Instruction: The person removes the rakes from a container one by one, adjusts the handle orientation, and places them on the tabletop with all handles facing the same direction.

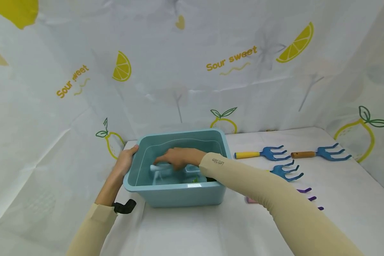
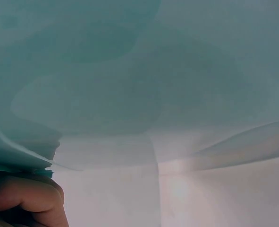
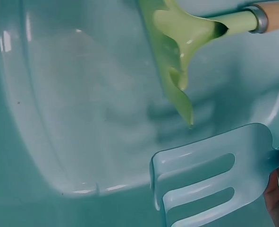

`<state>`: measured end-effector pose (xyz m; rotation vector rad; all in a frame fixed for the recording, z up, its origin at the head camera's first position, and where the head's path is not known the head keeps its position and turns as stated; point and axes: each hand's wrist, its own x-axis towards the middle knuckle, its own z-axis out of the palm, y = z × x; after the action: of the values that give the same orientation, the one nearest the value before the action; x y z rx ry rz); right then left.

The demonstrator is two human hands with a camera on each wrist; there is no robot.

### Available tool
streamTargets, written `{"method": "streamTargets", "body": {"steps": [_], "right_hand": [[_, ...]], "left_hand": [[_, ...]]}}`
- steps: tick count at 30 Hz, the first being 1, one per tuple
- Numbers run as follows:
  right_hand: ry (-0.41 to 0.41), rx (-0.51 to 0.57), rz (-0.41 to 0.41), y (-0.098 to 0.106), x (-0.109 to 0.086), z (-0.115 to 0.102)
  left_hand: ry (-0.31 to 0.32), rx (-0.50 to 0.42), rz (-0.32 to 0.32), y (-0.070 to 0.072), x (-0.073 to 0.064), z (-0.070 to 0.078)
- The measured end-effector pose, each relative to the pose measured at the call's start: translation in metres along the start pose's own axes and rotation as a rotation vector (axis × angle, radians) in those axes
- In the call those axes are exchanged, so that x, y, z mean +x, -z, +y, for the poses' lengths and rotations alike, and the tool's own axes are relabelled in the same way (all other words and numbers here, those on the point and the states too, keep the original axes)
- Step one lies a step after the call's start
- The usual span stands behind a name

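A light-blue plastic tub (image 1: 179,195) stands on the white-covered table. My left hand (image 1: 124,160) grips its left rim; the curled fingers (image 2: 30,198) show low in the left wrist view. Inside the tub is my right hand (image 1: 176,158), holding a pale-blue hand tool with a slotted, fork-like head (image 3: 252,165). At the right edge of the right wrist view, fingers (image 3: 276,198) lie at the tool's neck. A green metal garden tool (image 3: 191,35) with a wooden handle (image 3: 276,14) lies in the tub nearby.
Right of the tub lie blue hand rakes, one with a yellow handle (image 1: 247,155) and one with a brown handle (image 1: 302,154). Another blue rake (image 1: 284,172) and a purple-tined one (image 1: 304,190) are partly behind my right sleeve (image 1: 259,181). A lemon-print sheet (image 1: 166,92) hangs behind.
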<state>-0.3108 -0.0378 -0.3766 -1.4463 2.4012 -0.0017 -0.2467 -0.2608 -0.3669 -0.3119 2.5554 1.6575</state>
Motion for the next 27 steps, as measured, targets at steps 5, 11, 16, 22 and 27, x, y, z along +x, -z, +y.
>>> {"method": "streamTargets", "body": {"steps": [5,11,16,22,27], "right_hand": [[0.045,0.017,0.003,0.005,-0.001,0.001],[0.043,0.054,0.017,0.012,-0.005,0.001],[0.031,0.085,0.013,0.018,-0.011,0.002],[0.051,0.073,0.022,0.026,-0.013,0.002],[0.059,0.062,0.023,0.033,-0.017,0.001]], "left_hand": [[0.007,-0.003,0.002,0.001,0.001,0.0],[0.03,-0.003,0.006,0.0,0.0,-0.001],[0.016,-0.01,0.001,-0.001,0.001,0.0],[0.01,-0.006,0.008,0.0,0.001,0.001],[0.019,0.013,0.018,-0.001,-0.001,0.0]]}}
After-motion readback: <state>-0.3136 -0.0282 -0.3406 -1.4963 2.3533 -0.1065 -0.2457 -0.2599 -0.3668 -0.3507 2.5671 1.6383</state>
